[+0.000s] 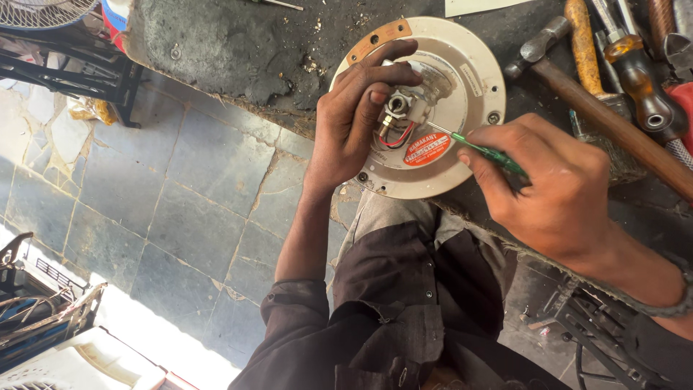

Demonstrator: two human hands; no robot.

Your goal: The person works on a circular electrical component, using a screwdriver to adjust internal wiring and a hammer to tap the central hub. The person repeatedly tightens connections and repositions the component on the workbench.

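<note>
**Screwdriver tip meets hub from the right**

Round cream-coloured metal motor housing lies flat at the edge of the dark, gritty counter. Left hand rests on it, fingertips pinching the small metal shaft fitting at the centre; red and black wires loop just below. Right hand has its grip closed around a thin green-handled screwdriver. Its long axis slants up-left, tip just beside the fitting. Wooden-handled hammer lies near, right.
</note>
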